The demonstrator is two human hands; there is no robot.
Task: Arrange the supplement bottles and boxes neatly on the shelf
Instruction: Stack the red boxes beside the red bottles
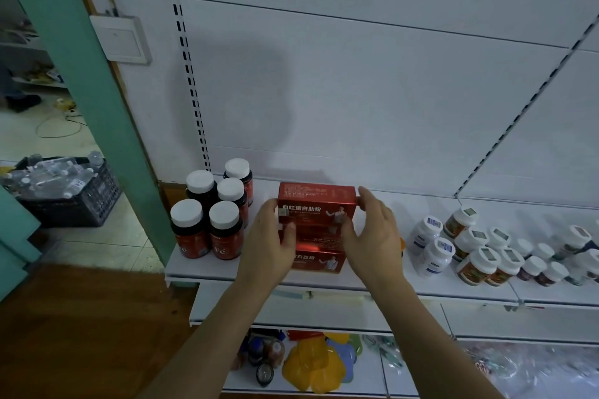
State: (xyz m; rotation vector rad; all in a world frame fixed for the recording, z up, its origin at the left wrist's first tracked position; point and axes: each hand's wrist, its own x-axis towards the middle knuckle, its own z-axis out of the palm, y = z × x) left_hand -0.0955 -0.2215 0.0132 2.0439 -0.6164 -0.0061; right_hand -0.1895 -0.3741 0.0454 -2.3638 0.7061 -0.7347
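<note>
A stack of red supplement boxes stands on the white shelf [207,269] at its middle. My left hand [270,243] grips the left end of the top red box [316,204], thumb on its front. My right hand [372,233] holds the right end of the same box, fingers curled round its corner. A lower red box [319,261] shows between my wrists. Several dark red bottles with white caps [210,220] stand in a tight group to the left. White and amber bottles [479,253] lie scattered to the right.
The white back panel [356,91] rises behind the shelf. A lower shelf holds yellow and blue plastic items [314,363]. A black crate of clear bottles [64,191] sits on the floor left, beyond a green door frame [97,91].
</note>
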